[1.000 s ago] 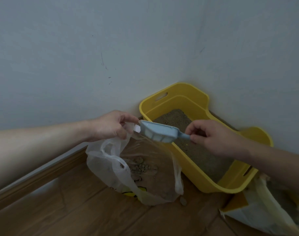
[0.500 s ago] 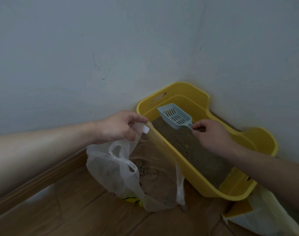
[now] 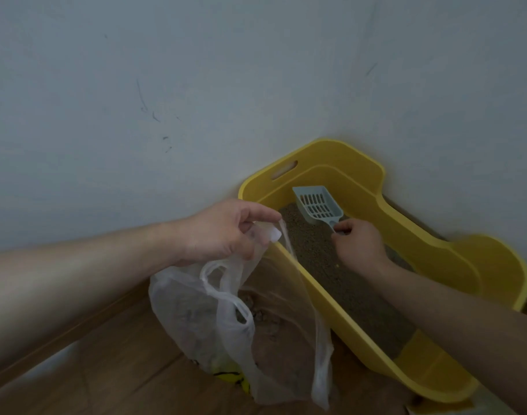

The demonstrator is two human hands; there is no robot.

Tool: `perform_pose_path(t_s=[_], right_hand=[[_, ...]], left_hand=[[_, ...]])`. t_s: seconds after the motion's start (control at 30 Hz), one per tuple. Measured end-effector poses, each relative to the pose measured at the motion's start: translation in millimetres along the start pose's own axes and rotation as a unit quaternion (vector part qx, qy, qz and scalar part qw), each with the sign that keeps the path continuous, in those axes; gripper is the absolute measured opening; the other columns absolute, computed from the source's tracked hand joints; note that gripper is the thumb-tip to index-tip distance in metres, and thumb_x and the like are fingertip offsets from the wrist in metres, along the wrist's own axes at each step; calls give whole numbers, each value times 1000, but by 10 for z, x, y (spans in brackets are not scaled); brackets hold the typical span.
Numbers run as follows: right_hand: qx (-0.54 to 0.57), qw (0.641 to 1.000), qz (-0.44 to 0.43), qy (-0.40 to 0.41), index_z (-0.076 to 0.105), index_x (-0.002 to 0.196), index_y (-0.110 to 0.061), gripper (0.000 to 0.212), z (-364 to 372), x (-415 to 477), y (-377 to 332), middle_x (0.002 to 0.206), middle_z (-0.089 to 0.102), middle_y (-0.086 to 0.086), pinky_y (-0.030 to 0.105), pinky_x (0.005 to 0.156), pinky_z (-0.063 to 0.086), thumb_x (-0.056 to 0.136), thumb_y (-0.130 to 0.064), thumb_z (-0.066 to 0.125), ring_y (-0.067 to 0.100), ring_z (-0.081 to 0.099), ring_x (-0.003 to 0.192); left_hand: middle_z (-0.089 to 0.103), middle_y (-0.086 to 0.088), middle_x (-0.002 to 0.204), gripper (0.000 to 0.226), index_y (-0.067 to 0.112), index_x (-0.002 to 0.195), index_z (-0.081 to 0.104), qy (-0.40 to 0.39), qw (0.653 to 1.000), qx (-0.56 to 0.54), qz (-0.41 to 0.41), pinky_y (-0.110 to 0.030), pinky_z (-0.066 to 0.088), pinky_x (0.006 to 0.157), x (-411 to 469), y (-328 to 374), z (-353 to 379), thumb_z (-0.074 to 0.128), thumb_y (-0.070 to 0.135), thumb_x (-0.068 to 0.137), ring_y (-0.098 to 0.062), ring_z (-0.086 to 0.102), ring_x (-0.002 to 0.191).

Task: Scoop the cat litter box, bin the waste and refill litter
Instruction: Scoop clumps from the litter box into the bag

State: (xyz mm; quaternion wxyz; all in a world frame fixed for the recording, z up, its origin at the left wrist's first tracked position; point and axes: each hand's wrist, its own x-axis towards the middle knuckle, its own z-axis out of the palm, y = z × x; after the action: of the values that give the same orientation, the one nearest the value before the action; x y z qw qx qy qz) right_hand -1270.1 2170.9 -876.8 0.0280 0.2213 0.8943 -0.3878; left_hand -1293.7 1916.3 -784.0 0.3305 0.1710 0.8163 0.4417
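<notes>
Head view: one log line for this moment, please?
left hand grips plastic bag | right hand holds scoop | scoop in litter box

One yellow litter box point(image 3: 436, 253), one blue scoop point(image 3: 317, 203), one clear plastic bag point(image 3: 196, 319), two hands point(image 3: 223, 232)

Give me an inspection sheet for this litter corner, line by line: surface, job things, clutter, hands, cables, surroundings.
Surface: wooden plank floor.
Job's things: yellow litter box in the wall corner, holding litter; blue slotted scoop at its far end, looks empty; plastic bag beside the box, clumps inside.
Clutter: pale scrap at the bottom edge, cut off, unidentifiable.
Hands: left hand grips the bag's rim, holding it open; right hand pinches the scoop's handle.
Cables: nothing seen.
Surroundings: pale wall with dark scuff marks; wooden baseboard.
</notes>
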Motion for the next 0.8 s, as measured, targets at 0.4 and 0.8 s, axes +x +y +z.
perform_pose_path(t_s=[0.4,0.8], right_hand=[[3,1000,16,-26,53,139,-11,49,287,208,-30,136,57,10,27,62,49,95,-33,61,21,64,86],[41,988,22,-149,46,145,-15,65,241,117,-34,147,50,5,38,107,41,87,-30,72,22,50,131]], left_hand=[[64,6,129,83,24,135,56,-13,1000,-22,-8,-30,50,100,111,-122,-18,62,1,56,-6,59,120],[63,7,130,83,26,134,57,-9,1000,-10,-18,-36,49,104,69,-145,9,64,3,55,-7,57,123]])
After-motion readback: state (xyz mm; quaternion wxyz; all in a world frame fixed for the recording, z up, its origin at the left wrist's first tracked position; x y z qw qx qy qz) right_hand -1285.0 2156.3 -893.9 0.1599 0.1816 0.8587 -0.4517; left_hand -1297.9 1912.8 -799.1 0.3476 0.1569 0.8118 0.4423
